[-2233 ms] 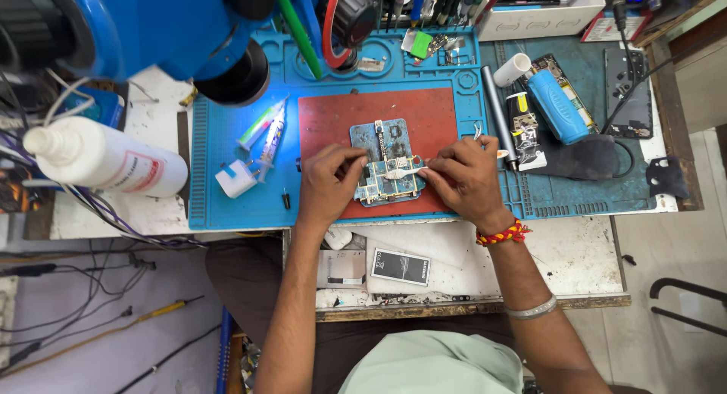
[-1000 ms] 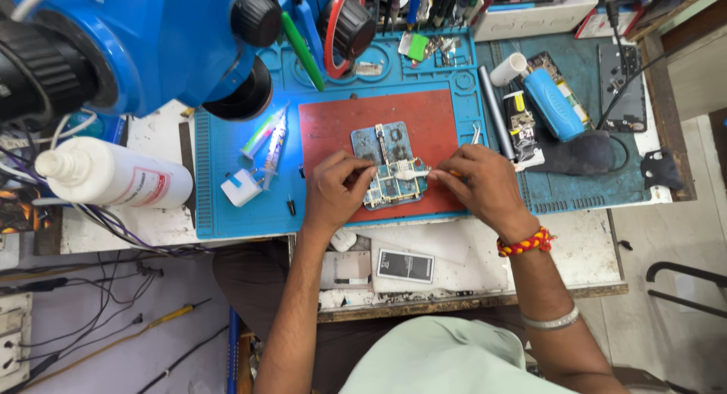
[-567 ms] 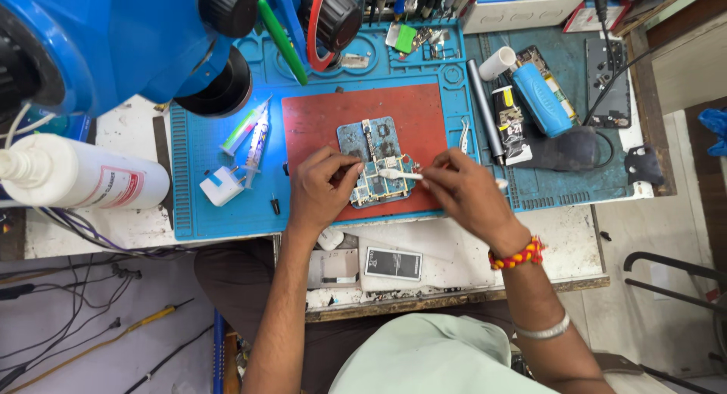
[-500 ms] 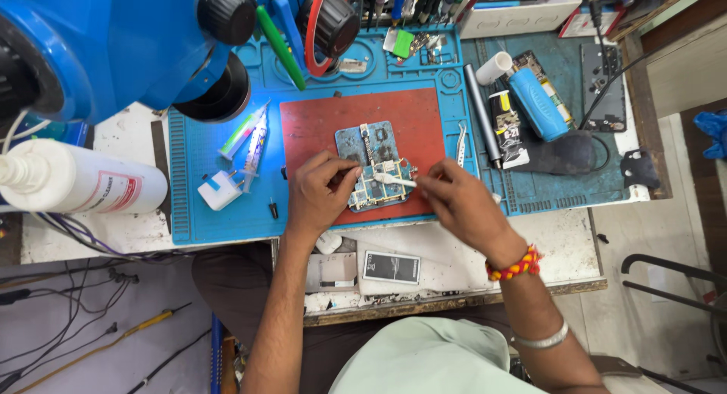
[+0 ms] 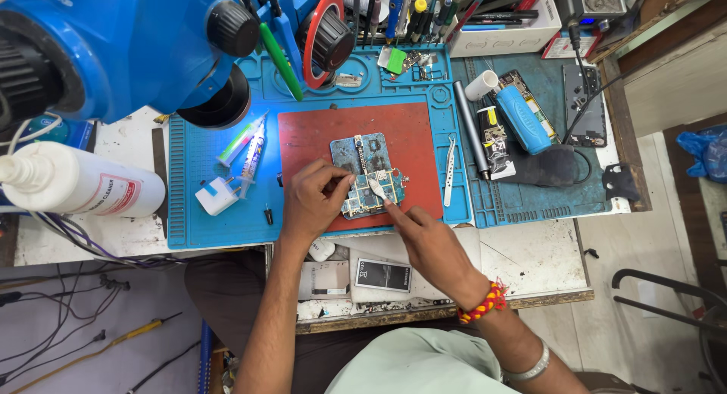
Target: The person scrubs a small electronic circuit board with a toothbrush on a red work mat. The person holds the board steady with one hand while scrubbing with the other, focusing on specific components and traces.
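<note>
A phone circuit board (image 5: 369,161) lies on a red mat (image 5: 318,133) in the middle of a blue work mat (image 5: 204,174). My left hand (image 5: 314,203) rests at the board's left side, with fingertips gripping its left edge. My right hand (image 5: 428,242) comes in from the lower right. Its fingers are closed on a thin pale tool (image 5: 376,188) whose tip touches the lower middle of the board.
A blue microscope (image 5: 113,46) hangs over the upper left, with a white bottle (image 5: 83,186) below it. Syringes (image 5: 250,146) and a white plug (image 5: 216,196) lie left of the red mat. To the right are tweezers (image 5: 449,161) and a blue cylinder (image 5: 522,120). A battery (image 5: 382,274) sits on the shelf below.
My right hand has dropped from the board's right edge to below it, and the tool now points up-left onto the board. My left hand has stayed on the board's left edge.
</note>
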